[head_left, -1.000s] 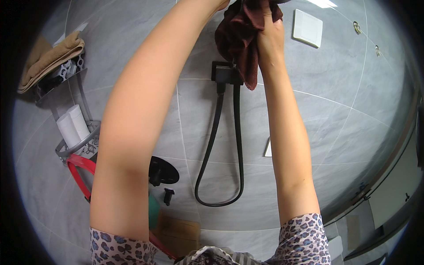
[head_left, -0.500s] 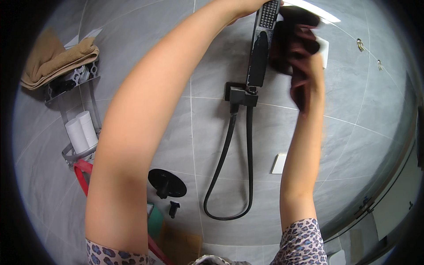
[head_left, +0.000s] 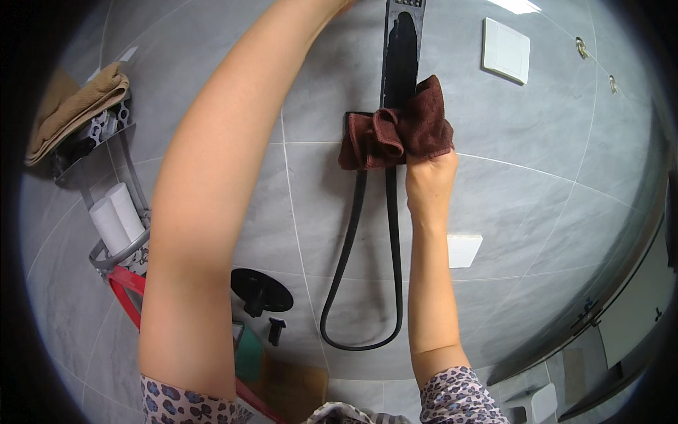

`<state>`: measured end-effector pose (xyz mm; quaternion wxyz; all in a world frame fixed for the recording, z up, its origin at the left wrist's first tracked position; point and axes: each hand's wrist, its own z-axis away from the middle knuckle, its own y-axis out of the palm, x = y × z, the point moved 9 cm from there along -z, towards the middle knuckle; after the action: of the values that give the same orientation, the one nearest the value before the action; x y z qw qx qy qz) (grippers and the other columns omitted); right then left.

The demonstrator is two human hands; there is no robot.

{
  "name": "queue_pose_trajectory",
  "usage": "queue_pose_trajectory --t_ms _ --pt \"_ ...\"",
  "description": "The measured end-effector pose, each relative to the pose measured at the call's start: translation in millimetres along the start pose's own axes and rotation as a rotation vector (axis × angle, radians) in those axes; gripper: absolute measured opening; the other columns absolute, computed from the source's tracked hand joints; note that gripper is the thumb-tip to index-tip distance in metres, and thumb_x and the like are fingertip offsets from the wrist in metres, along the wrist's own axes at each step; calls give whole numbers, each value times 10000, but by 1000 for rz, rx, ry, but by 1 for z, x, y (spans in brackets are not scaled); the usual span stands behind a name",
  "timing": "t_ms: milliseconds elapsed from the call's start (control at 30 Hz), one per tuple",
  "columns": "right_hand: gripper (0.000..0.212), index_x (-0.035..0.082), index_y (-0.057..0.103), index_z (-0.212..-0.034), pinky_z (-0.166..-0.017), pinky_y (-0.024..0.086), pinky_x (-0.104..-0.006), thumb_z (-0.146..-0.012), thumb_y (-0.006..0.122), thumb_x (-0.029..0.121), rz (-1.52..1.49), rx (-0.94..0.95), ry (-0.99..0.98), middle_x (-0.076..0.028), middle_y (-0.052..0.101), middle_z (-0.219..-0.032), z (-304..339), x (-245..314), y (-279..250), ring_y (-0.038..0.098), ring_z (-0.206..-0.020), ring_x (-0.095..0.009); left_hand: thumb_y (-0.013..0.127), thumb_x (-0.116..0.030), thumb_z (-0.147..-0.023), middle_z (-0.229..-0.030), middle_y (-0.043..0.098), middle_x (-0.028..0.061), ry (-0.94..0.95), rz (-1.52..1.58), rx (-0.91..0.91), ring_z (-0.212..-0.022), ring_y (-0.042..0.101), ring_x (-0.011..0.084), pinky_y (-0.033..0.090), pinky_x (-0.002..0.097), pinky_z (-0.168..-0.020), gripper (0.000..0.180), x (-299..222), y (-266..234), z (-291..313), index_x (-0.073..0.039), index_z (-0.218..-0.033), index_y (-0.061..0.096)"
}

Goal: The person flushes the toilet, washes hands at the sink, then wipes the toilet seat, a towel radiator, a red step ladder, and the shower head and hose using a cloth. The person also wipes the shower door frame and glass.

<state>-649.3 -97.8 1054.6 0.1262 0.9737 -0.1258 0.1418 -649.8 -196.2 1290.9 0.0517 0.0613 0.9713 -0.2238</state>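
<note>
A dark brown-red cloth (head_left: 424, 120) is bunched in my right hand (head_left: 432, 173), whose fingers are hidden by its folds. The cloth lies against the wall bracket and the lower end of a black hand shower (head_left: 402, 60), covering most of that bracket. My left arm reaches up past the shower's left side. Only the edge of my left hand (head_left: 345, 6) shows at the upper rim, its fingers out of sight. From below the cloth a black shower hose (head_left: 395, 254) hangs in a long loop.
A corner rack (head_left: 131, 244) at the left carries white bottles (head_left: 116, 219) and a folded tan towel (head_left: 85, 109). Low on the wall sit a round black fitting (head_left: 261, 290) and a small black hook (head_left: 276, 331). White switch plates (head_left: 506, 51) are at the right.
My right hand has brought the cloth down and left, from beside the upper shower onto its bracket. My left hand has slipped mostly out of view as the view shifted.
</note>
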Motion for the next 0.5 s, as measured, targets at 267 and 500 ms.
queue_pose_trajectory --t_ms 267,500 --pt "290 -22 553 -1087 -690 478 -415 -849 566 142 396 82 -110 -224 593 -916 118 -13 0 575 -831 -403 447 -289 -957 -916 656 75 77 61 -3 -898 577 152 428 284 -837 343 -2 4 -7 -3 -939 636" --pt "243 -6 542 -1014 -765 467 -353 -827 573 145 14 203 463 -136 602 -905 76 -41 3 595 -887 -277 449 -316 -953 -897 657 72 53 8 -6 -831 574 142 440 293 -787 360 1 6 -12 -10 -947 639"
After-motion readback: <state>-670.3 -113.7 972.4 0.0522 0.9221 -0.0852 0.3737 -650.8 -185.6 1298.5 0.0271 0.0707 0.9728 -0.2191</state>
